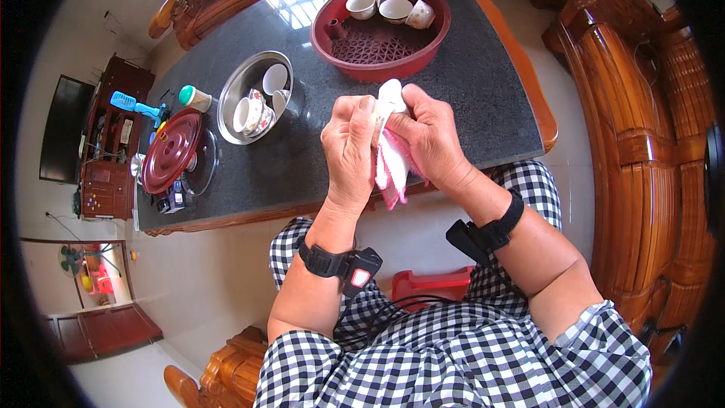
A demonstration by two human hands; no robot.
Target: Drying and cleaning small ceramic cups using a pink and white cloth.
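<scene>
Before my chest, both hands are raised near the table's front edge. My left hand (352, 144) is closed in a fist around one side of a white and pink cloth (396, 167). The fingers of my right hand (433, 130) grip the cloth from the other side. A smooth white part sticks up between my thumbs; I cannot tell whether it is cloth or a small cup wrapped in it. Beyond my hands stands a round maroon plastic tray (376, 71) with a lattice base. Several small white patterned cups (395, 9) sit at its far right side.
On the dark stone tabletop (317, 170), a steel bowl (226, 107) holds several patterned cups (274, 79). Left of it are a maroon lid (173, 150), a glass lid (208, 167), a green-capped toothpick holder (195, 98) and a blue brush (133, 103). Carved wooden seating (617, 124) stands right.
</scene>
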